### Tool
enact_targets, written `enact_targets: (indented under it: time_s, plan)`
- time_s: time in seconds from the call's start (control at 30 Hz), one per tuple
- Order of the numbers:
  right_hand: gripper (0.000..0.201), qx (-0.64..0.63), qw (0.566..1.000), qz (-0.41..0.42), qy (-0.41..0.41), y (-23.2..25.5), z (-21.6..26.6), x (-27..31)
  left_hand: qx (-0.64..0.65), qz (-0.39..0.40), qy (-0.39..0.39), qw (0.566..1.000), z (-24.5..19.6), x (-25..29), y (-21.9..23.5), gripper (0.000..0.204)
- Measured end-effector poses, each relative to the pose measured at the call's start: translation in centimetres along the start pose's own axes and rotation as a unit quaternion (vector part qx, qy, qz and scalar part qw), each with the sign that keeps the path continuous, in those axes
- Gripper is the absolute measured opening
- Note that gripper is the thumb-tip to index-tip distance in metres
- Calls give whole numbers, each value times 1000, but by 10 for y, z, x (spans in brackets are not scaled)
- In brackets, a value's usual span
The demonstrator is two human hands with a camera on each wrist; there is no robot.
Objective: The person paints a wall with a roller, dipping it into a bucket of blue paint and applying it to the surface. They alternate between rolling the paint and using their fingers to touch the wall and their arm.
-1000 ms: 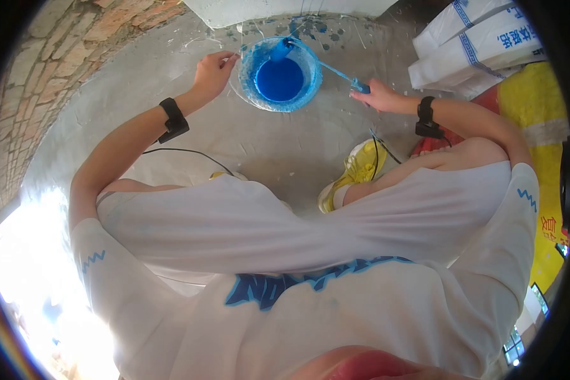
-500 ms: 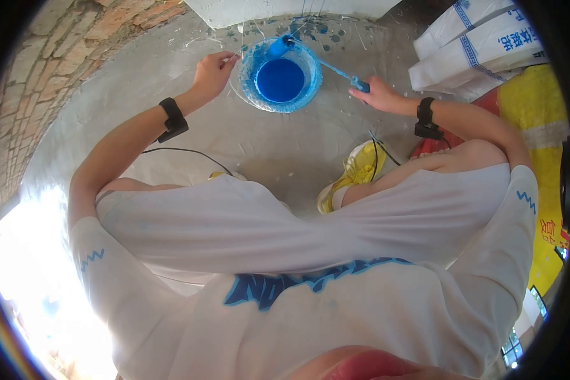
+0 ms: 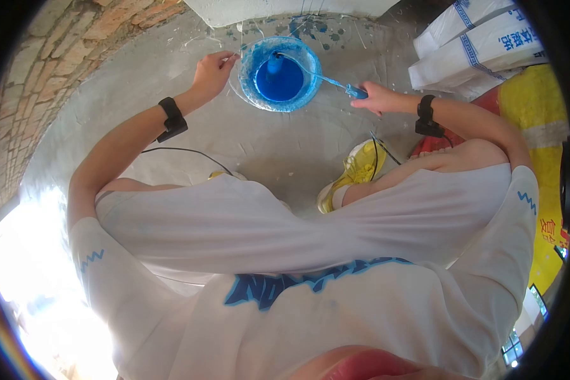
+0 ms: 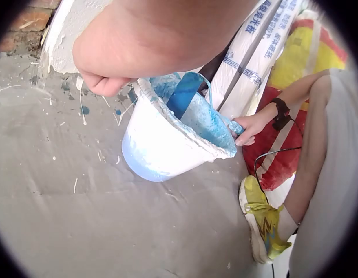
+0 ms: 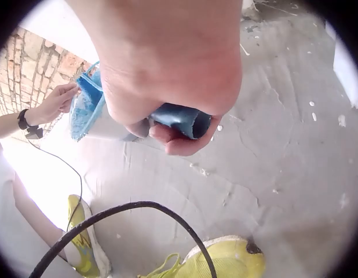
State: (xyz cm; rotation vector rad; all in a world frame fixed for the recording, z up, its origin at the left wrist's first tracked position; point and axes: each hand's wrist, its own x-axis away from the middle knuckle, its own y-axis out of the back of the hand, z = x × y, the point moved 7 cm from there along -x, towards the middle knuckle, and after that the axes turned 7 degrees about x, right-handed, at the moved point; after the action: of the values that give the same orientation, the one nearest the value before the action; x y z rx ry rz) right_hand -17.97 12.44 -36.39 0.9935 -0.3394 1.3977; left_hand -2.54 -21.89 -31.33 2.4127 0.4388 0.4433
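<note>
A bucket [image 3: 250, 95] of blue paint [image 3: 285, 85] stands on the floor in front of me, its rim crusted with dried paint. My left hand [image 3: 212, 73] pinches the bucket at its left edge; whether at the rim or its thin handle, I cannot tell. My right hand [image 3: 383, 98] grips the blue handle [image 5: 182, 120] of a paint roller to the right of the bucket. The roller's metal rod [image 3: 329, 80] crosses the right rim. Inside, the blue roller sleeve [image 4: 185, 95] leans along the inner wall, its lower end in the paint in the head view.
Behind the bucket is a white wall block [image 3: 285, 11], with blue splashes on the floor before it. White wrapped packages [image 3: 475, 57] and yellow-red sacks [image 3: 532, 101] lie to the right. A brick wall [image 3: 57, 57] runs along the left. Yellow shoes [image 3: 361, 168] and black cables are nearby.
The roller sleeve rose slightly toward the far rim, then came down and left into the paint. My right hand has turned a little with the handle. The left hand stays in place.
</note>
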Motion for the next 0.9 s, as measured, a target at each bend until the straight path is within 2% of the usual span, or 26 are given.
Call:
enact_targets:
  time_s: [0.07, 0.27, 0.5, 0.57, 0.63, 0.8, 0.9]
  plan:
    - [31, -14, 999, -31, -4, 5, 6, 5, -2, 2, 2, 1000, -1, 0, 0, 27]
    - [36, -11, 999, -16, 51, 6, 17, 2, 5, -7, -4, 1000, -2, 1, 0, 28]
    - [41, 51, 998, -3, 47, 18, 22, 1, -1, 3, 4, 1000, -3, 2, 1, 28]
    - [43, 64, 993, 100, 7, 16, 11, -6, -2, 3, 2, 1000, -3, 3, 1, 28]
    - [44, 65, 992, 104, 6, 21, 12, -7, -9, -7, -21, 1000, -5, 2, 1, 28]
    - [41, 11, 989, 142, -31, 24, 11, -6, -9, 2, -3, 1000, -4, 2, 1, 28]
    - [39, 50, 983, 177, 10, 19, 22, 0, -7, 0, -2, 1000, -2, 2, 1, 27]
